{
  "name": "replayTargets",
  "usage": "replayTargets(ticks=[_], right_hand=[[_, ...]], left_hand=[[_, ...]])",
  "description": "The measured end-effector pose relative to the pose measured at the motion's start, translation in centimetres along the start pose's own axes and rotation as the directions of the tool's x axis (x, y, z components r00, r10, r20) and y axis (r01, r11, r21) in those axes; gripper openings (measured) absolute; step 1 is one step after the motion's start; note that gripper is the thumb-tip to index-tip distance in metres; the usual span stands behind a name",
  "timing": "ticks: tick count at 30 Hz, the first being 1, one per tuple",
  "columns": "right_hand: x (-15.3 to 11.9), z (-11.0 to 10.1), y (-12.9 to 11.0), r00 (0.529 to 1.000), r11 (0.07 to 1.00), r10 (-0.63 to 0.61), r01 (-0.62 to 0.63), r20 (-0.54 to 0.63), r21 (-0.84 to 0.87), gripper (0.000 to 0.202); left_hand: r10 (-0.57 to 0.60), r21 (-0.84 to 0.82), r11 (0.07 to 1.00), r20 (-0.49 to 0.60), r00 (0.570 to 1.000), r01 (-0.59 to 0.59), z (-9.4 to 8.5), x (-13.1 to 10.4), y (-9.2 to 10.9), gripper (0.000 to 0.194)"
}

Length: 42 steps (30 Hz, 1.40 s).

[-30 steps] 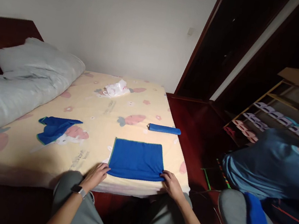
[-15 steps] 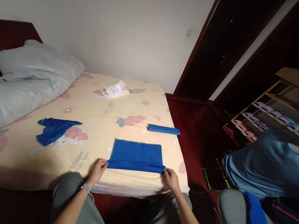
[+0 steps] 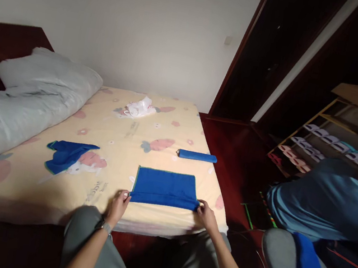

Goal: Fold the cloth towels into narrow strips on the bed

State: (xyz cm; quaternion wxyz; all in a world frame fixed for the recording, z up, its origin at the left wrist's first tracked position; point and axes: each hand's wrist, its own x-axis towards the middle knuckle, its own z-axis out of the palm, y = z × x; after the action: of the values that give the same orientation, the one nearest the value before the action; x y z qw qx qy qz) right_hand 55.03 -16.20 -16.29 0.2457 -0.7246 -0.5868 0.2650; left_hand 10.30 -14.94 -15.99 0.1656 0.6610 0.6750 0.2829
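Note:
A blue cloth (image 3: 165, 183) with green-stitched edges lies flat on the bed, its near edge folded over into a narrow band. My left hand (image 3: 119, 206) pinches the left end of that band, and my right hand (image 3: 207, 216) pinches the right end. Beyond the cloth, toward the bed's right edge, rests a tightly rolled blue cloth (image 3: 197, 156). Another blue cloth (image 3: 67, 156) lies crumpled to the left, out of reach of both hands.
The bed (image 3: 148, 213) has a patterned yellow sheet. A grey quilt (image 3: 32, 105) is heaped at left, and a white plastic bag (image 3: 140, 107) sits near the wall. At right are a person in a blue shirt (image 3: 319, 198), a grey stool (image 3: 282, 256) and a shoe rack (image 3: 323, 113).
The folded band looks slightly flatter against the cloth. Both hands keep their pinch at its ends, and the whole view has shifted a little.

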Motion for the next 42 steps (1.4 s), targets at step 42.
replayTargets(ticks=[42], right_hand=[[-3.1,5.8,-2.4,0.82,0.7,-0.569,0.518,0.053,-0.492,0.058]], left_hand=[[0.53,0.225,0.755,0.344,0.775,-0.616,1.0,-1.0,1.6,0.058]])
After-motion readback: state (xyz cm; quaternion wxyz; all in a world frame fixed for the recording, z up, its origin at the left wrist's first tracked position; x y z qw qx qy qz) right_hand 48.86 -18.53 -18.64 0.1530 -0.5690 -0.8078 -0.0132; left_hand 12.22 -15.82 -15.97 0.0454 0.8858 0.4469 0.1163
